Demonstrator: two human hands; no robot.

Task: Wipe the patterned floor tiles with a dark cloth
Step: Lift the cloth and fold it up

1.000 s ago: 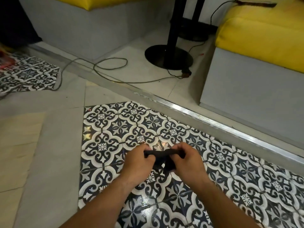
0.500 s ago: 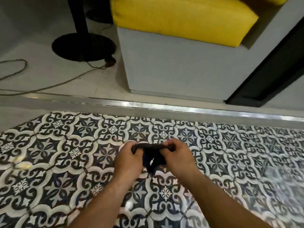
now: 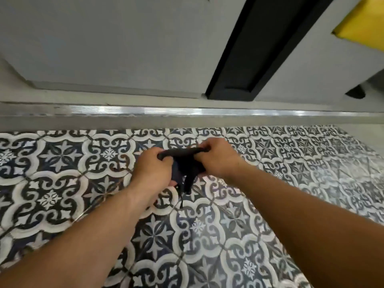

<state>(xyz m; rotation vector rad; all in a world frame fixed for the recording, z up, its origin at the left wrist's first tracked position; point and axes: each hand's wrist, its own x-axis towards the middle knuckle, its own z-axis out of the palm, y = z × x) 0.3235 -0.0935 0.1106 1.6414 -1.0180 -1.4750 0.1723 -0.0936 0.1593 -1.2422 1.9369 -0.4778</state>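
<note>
A small dark cloth (image 3: 185, 167) hangs bunched between both hands, above the patterned floor tiles (image 3: 62, 183). My left hand (image 3: 153, 169) grips its left end with curled fingers. My right hand (image 3: 218, 157) grips the right end, and the top edge of the cloth is stretched between the two fists. A loose corner and a thread dangle below toward the tiles. The tiles are navy and white with floral motifs and fill the lower half of the view; those at the right look glossy.
A shiny metal strip (image 3: 187, 112) borders the tiles at the far side. Behind it stands a grey bench base (image 3: 104, 48) with a black vertical gap (image 3: 249, 55). A yellow cushion (image 3: 361, 28) shows at the top right.
The view has swung to the right along the tiles: the lamp stand and cables have left the frame. Both hands keep the same grip on the cloth.
</note>
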